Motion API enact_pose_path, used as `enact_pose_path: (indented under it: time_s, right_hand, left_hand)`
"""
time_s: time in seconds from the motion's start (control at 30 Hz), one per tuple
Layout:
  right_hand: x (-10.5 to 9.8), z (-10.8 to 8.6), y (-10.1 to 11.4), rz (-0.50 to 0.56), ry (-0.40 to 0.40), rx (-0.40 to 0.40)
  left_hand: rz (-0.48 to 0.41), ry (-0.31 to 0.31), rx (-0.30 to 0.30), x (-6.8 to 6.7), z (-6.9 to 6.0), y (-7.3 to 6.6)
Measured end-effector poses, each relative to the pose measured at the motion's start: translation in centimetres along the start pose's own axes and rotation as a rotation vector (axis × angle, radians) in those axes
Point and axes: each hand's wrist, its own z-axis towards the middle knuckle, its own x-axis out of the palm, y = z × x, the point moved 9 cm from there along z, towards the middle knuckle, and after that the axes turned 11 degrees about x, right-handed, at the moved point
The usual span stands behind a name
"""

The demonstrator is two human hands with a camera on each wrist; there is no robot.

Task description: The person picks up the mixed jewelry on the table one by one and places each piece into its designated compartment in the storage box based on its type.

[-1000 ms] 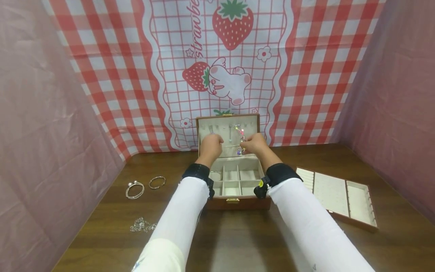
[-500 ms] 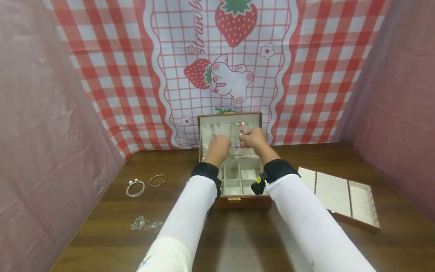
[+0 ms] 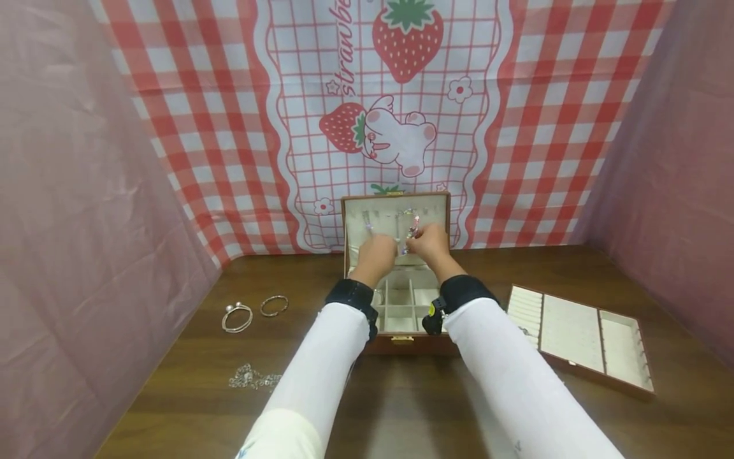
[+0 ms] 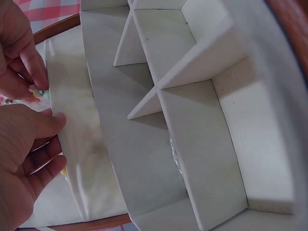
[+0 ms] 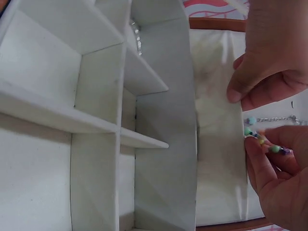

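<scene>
A brown jewelry box (image 3: pixel 402 345) with a pale divided inside stands with its lid (image 3: pixel 350 223) raised. Inside the lid, my left hand (image 3: pixel 376 255) pinches the edge of a cloth pocket (image 5: pixel 219 130), thumb in front and fingers behind. Close beside it, my right hand (image 3: pixel 431 247) pinches the lower part of a colourful beaded necklace (image 3: pixel 415 223), whose upper part runs up to the lid's hooks. Those beads (image 5: pixel 275 149) lie at the pocket's rim in the right wrist view. A thin silvery chain (image 5: pixel 272 118) hangs alongside. A pale pendant piece (image 3: pixel 367 221) hangs left of them.
To the right lies a sectioned tray (image 3: pixel 573 328). On the left of the table are a bracelet with two balls (image 3: pixel 237 319), a thin bangle (image 3: pixel 274 306) and a heap of silvery chain (image 3: pixel 252 377). A checked strawberry cloth (image 3: pixel 401 127) hangs behind.
My left hand has shifted right and lower along the lid. My right hand has come a little left with the beads, so the two hands are closer together. The view has shifted slightly.
</scene>
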Motion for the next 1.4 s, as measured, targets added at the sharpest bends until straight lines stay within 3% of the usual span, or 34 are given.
enact_pose_path:
  time_s: [0.17, 0.27, 0.3, 0.4, 0.5, 0.53, 0.8, 1.1, 1.4]
  right_hand:
    - [0.5, -0.1, 1.0, -0.134, 0.061, -0.071]
    - [0.3, -0.2, 1.5, -0.21, 0.087, -0.08]
    - [0.2, -0.2, 1.6, -0.223, 0.086, -0.083]
    - [-0.3, -0.2, 1.9, -0.235, 0.049, -0.098]
    - [-0.6, -0.2, 1.8, -0.182, 0.004, -0.122]
    - [-0.5, -0.3, 1.8, -0.173, 0.0, -0.129]
    - [1.1, -0.9, 2.4, -0.221, 0.041, -0.256]
    - [1.6, -0.1, 1.5, -0.316, 0.003, -0.216]
    - [1.5, -0.1, 1.4, -0.343, 0.033, -0.238]
  left_hand:
    - [0.001, -0.002, -0.008, 0.1, -0.1, 0.1]
    - [-0.007, 0.032, -0.017, 0.3, 0.1, 0.2]
    - [-0.008, 0.009, -0.006, 0.8, 0.5, 0.5]
    - [-0.017, 0.036, -0.024, 1.1, 0.7, 0.8]
    - [-0.017, 0.021, -0.039, 1.1, 0.7, 0.9]
    - [-0.018, 0.05, -0.056, 0.7, 0.3, 0.7]
    - [-0.014, 0.01, -0.048, 0.3, 0.1, 0.2]
    - [0.032, 0.034, -0.034, 0.5, 0.5, -0.1]
    - [-0.024, 0.055, -0.048, 0.5, 0.4, 0.3]
